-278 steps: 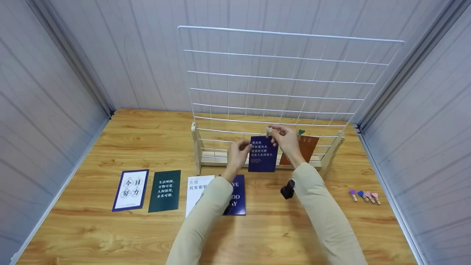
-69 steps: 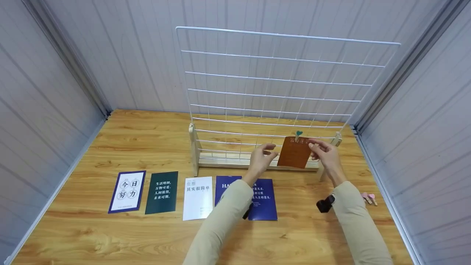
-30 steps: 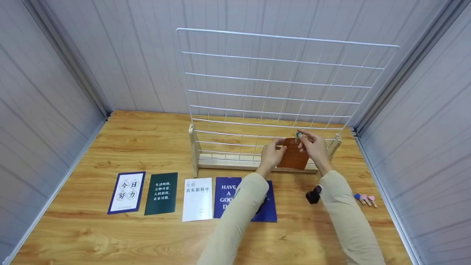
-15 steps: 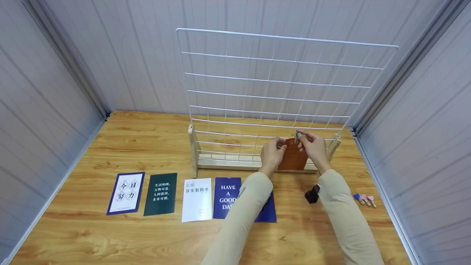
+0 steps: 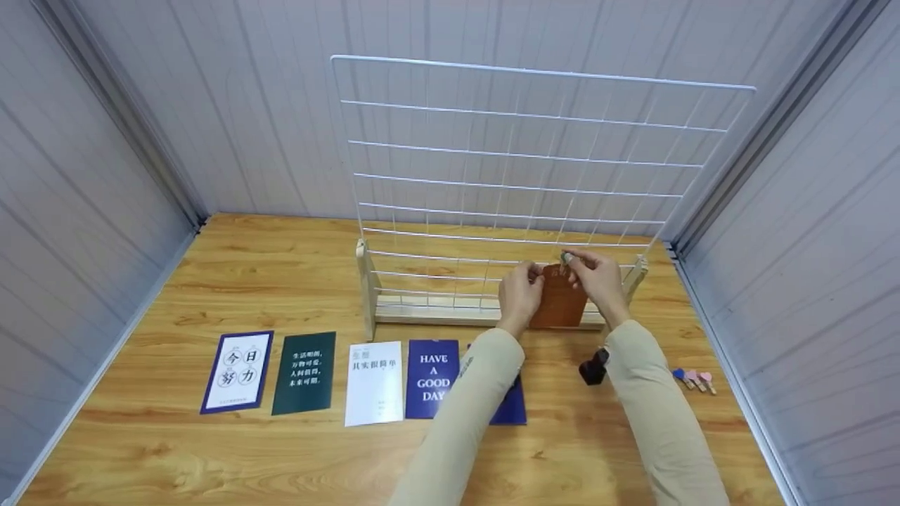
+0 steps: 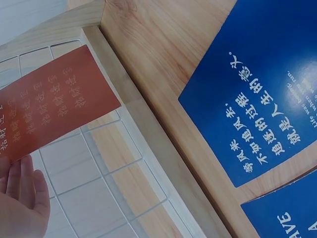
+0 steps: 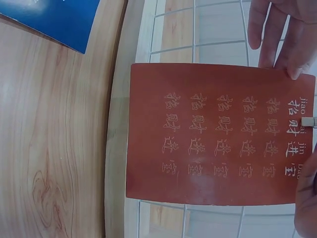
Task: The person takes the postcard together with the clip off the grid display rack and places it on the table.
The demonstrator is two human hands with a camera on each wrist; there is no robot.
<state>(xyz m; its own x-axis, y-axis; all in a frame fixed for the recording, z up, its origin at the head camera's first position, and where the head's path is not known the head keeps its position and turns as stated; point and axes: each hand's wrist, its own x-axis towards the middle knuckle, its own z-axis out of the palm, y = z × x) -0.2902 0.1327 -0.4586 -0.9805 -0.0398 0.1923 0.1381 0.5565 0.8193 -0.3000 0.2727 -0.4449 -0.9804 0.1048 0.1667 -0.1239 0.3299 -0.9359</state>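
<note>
A reddish-brown card (image 5: pixel 560 303) with Chinese writing hangs at the lower right of the white wire grid (image 5: pixel 541 71). A small clothespin (image 5: pixel 565 259) with a green heart sits at its top edge. My right hand (image 5: pixel 602 282) pinches that clothespin between thumb and fingers. My left hand (image 5: pixel 519 298) pinches the card's upper left edge between thumb and fingers. In the right wrist view the card (image 7: pixel 213 134) lies flat against the grid, the clothespin (image 7: pixel 308 122) over its first printed line.
Left of my sleeves, a purple-bordered card (image 5: pixel 237 371), a green card (image 5: pixel 304 372), a white card (image 5: pixel 373 390) and a blue card (image 5: pixel 432 379) lie in a row. Another blue card (image 5: pixel 513 409) is partly under my left sleeve. Heart clothespins (image 5: pixel 692 380) lie at the right.
Earlier both hands held a dark blue card at the grid; it now lies on the table. Since then my hands have moved to the brown card, the right one taking hold of the green-heart clothespin.
</note>
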